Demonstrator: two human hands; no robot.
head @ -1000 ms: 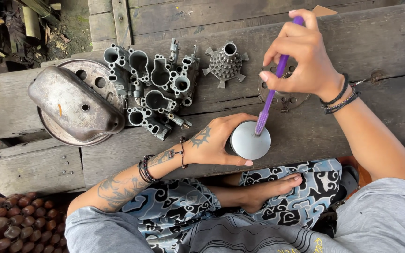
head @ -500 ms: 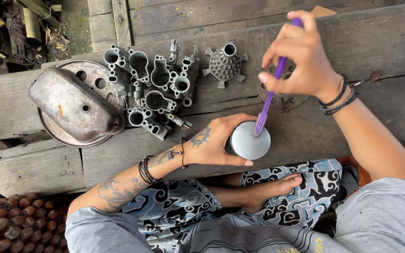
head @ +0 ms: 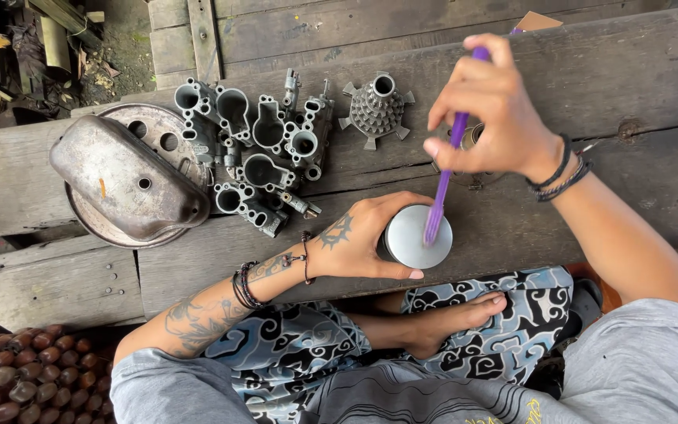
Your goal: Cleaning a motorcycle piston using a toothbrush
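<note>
— Left hand [head: 359, 239]?
— Wrapped round a can [head: 417, 237] on the table [head: 629, 71].
— Right hand [head: 496, 110]?
— Pinching a purple brush [head: 445, 184] — bristles touching the can top. Metal parts [head: 256, 149] lying well left.

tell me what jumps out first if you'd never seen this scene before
The eye lands on the purple brush, held in the right hand with its tip on the flat top of a round metal cylinder, which the tattooed left hand grips at the front edge of the plank bench. To the left lies a cluster of grey cast metal housings, beside a dented metal cover.
</note>
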